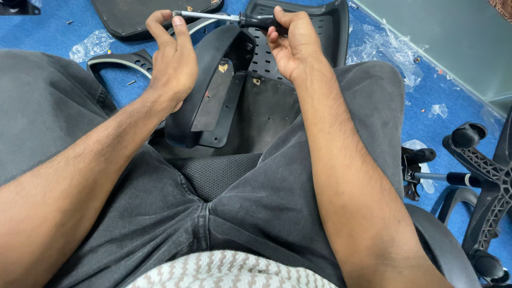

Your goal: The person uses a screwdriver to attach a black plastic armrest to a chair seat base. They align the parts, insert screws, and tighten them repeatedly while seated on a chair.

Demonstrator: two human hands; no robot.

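Observation:
My right hand (292,41) grips the black handle of a screwdriver (250,20) that lies level, its metal shaft pointing left. My left hand (172,56) pinches the shaft's tip between thumb and fingers. Both hands hover over a black chair armrest (205,85) that leans on a black seat underside (266,114) between my knees. A perforated black chair back (325,26) lies just beyond.
I sit on a black mesh seat (216,173) in grey trousers, over a blue carpet (48,34). A black star base with castors (482,170) stands at right. Another armrest (125,61), a black panel (128,16), plastic wrap (392,50) and loose screws lie about.

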